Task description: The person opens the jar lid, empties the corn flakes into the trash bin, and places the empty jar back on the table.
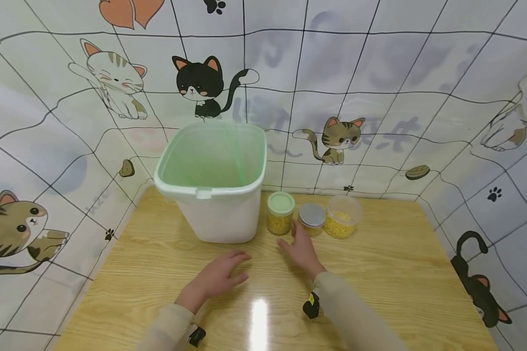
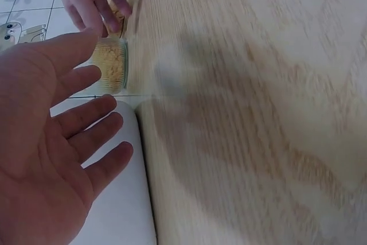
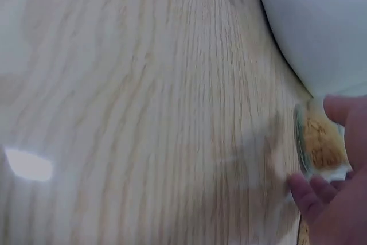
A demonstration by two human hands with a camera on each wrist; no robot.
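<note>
My right hand (image 1: pixel 303 247) reaches toward a small clear jar (image 1: pixel 279 223) with a pale green lid and yellow contents. Its fingers are spread, with the fingertips between this jar and a grey-lidded jar (image 1: pixel 313 217). In the right wrist view the thumb and fingers stand apart around the side of the green-lidded jar (image 3: pixel 321 144), holding nothing. My left hand (image 1: pixel 216 274) hovers over the table before the white bin, its fingers loosely extended and nothing in its grasp. The left wrist view shows that palm (image 2: pixel 43 159) beside the bin's wall.
A large white bin (image 1: pixel 221 217) with a pale green inside stands at the back left. Right of the jars is a clear round tub (image 1: pixel 344 219) holding yellow pieces. The wooden table (image 1: pixel 391 273) meets cat-patterned sheeting (image 1: pixel 272 63) at the back and sides.
</note>
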